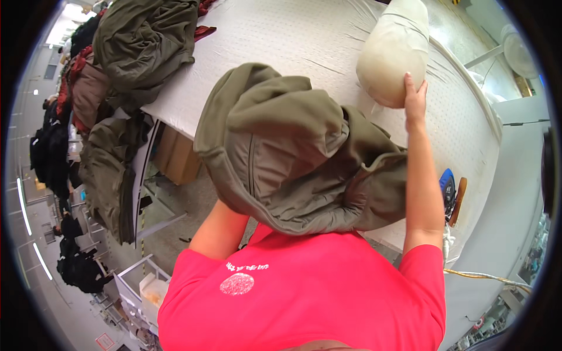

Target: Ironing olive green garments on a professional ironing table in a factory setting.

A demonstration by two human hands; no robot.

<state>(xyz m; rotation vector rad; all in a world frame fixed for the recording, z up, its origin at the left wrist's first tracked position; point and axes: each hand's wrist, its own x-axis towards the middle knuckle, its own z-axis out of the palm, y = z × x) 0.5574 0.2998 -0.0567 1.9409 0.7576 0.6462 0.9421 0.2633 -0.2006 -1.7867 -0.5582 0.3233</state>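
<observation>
An olive-green garment [293,146], seemingly a jacket with a smooth lining, is bunched up in front of my chest. My left forearm goes under it, and the garment hides my left hand. Beyond the cloth, my right hand [415,102] lies against the near right side of a rounded, cream cloth-covered pressing form [392,55]. The fingers of that hand are stretched out and slightly apart, not wrapped round the form. Part of the garment hangs against my right forearm.
A white padded table [281,35] spreads ahead. More olive garments [143,47] are heaped at its far left, with another olive piece [108,169] lower down. On the right edge sits a blue tool [448,187] beside a brown handle [460,202]; a cable [486,276] runs off rightward.
</observation>
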